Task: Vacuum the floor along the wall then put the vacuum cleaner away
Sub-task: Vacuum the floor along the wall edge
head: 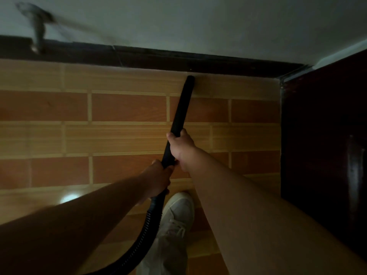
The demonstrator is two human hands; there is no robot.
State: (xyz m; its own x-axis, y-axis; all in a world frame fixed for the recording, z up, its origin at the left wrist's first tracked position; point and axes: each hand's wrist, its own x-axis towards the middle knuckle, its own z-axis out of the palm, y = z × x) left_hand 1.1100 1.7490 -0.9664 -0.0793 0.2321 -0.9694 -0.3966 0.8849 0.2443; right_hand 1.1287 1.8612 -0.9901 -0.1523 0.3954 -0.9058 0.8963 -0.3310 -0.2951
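A black vacuum tube slants up across the brick-patterned floor, its tip touching the floor right at the dark baseboard under the white wall. My right hand grips the tube about halfway along. My left hand grips its lower end, where the ribbed black hose begins and curves down out of view. The vacuum's body is out of sight.
A dark wooden cabinet or door closes off the right side, meeting the baseboard at the corner. A blurred grey object with a cord hangs on the wall at upper left. My white shoe stands below the hands.
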